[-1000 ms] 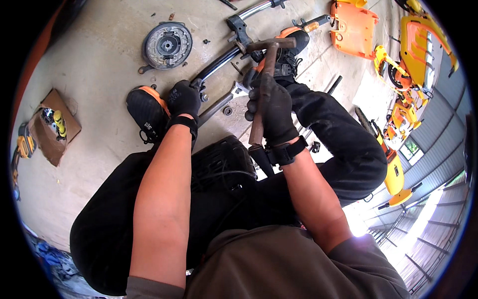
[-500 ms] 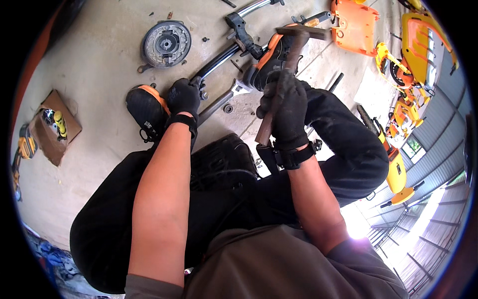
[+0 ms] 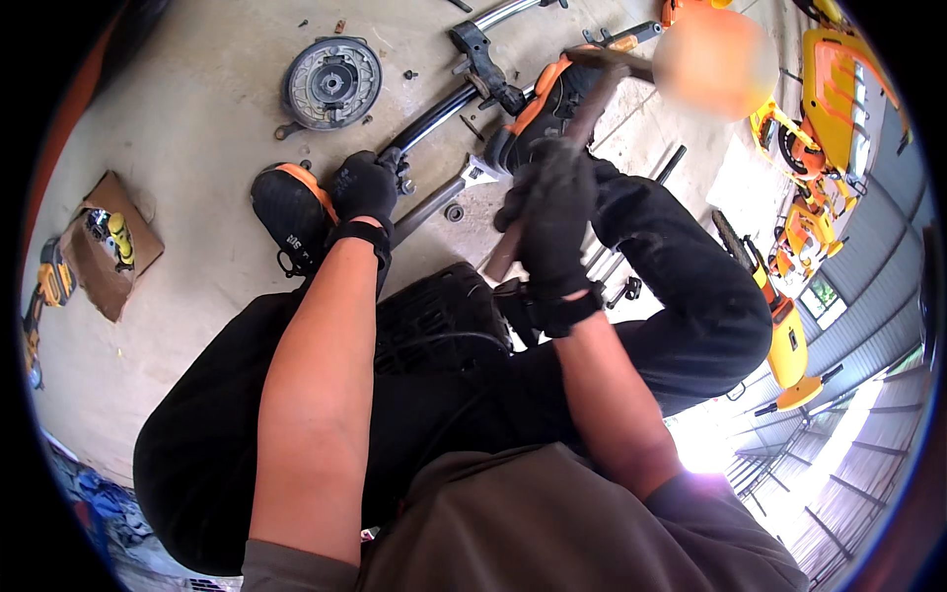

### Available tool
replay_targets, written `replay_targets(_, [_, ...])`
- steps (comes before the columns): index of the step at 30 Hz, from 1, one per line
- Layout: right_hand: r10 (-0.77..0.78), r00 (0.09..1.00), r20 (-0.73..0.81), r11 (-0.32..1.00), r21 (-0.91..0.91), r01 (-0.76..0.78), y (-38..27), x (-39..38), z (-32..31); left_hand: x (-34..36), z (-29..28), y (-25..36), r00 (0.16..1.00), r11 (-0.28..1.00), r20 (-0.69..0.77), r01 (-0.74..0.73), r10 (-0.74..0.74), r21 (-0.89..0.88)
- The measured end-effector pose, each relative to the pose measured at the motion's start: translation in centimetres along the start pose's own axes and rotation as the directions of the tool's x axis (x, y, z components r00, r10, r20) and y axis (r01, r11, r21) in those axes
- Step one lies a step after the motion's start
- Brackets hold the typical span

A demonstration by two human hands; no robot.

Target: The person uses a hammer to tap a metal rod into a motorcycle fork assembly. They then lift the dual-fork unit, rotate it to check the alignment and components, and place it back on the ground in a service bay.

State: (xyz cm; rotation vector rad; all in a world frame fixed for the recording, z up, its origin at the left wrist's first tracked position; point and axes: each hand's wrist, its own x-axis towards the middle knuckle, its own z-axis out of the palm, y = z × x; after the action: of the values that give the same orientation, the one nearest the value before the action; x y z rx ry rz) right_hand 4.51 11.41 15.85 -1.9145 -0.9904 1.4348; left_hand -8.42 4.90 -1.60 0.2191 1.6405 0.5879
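Note:
My right hand [image 3: 554,212], in a black glove, is closed round the handle of a hammer [image 3: 598,104]. The hammer is raised over my right shoe [image 3: 547,109], its head up and to the right. My gloved left hand [image 3: 365,187] is closed round the near end of a front fork [image 3: 434,116], beside my left shoe [image 3: 293,212]; the fingers partly hide that end. The fork runs away over the floor, with a dark clamp [image 3: 483,67] across it. An adjustable wrench [image 3: 478,174] lies between my hands, near a small metal ring [image 3: 454,212].
A round brake plate [image 3: 332,85] lies at far left. Left stands a torn cardboard box [image 3: 143,247] with a yellow can [image 3: 120,242], beside a cordless tool [image 3: 55,271]. Small bolts [image 3: 410,75] are scattered about. Yellow vehicles [image 3: 829,99] stand at right; a blurred orange part [image 3: 715,64] lies far right.
The hammer and my right hand have shifted a little left and tipped, the head now farther right than the grip. My left hand stays on the fork.

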Motion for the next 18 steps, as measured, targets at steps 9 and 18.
replay_targets(9, [0.113, 0.994, -0.006, 0.993, -0.034, -0.113, 0.7, 0.3, -1.5, 2.1, 0.8, -3.4, 1.000, 0.990, -0.022, -0.025, 0.022, -0.138])
replay_targets(18, [0.272, 0.962, 0.007, 0.958, -0.099, -0.270, 3.1, 0.1, 1.2, -0.4, 0.4, 0.8, 0.999, 0.999, -0.034, -0.016, 0.014, -0.047])
